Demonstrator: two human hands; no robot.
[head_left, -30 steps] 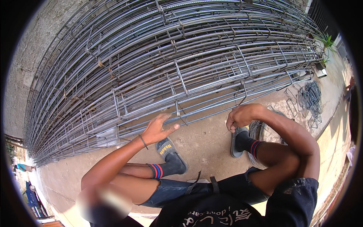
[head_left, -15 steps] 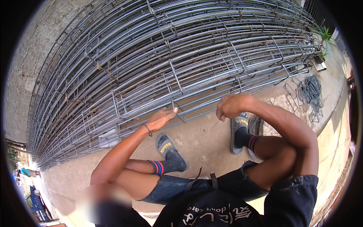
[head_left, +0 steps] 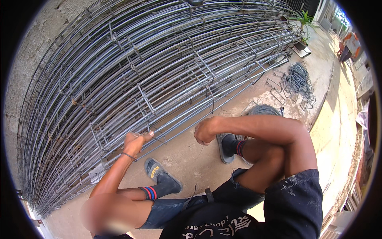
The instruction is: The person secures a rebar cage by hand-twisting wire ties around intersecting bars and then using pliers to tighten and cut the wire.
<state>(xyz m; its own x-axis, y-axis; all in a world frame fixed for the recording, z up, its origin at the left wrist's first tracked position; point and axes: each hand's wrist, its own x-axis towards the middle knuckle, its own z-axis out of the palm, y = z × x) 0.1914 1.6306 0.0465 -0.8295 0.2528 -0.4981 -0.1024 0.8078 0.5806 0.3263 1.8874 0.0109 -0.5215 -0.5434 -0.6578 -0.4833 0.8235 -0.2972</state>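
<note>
My left hand (head_left: 135,143) is closed at the near edge of a long steel rebar cage (head_left: 179,113), its thumb up beside a thin tie or stirrup end. The fingers are partly hidden, but they seem wrapped round the near bar. My right hand (head_left: 206,130) is held in the air to the right, a little off the bars, with its fingers curled into a pinch. A fine strand of wire (head_left: 202,149) hangs below those fingers. Bent rectangular stirrups (head_left: 146,98) cross the long bars just beyond my hands.
Many cages lie stacked along a rough wall (head_left: 30,51). A coil of wire (head_left: 264,110) rests beside my right foot. Farther right is a heap of loose stirrups (head_left: 298,81), with a potted plant (head_left: 304,20) behind it. My sandalled feet (head_left: 157,169) stand close to the bars.
The view has swung to the right, so bars and hands appear farther left. Both hands keep about the same places along the cage; the wire coil now shows more fully.
</note>
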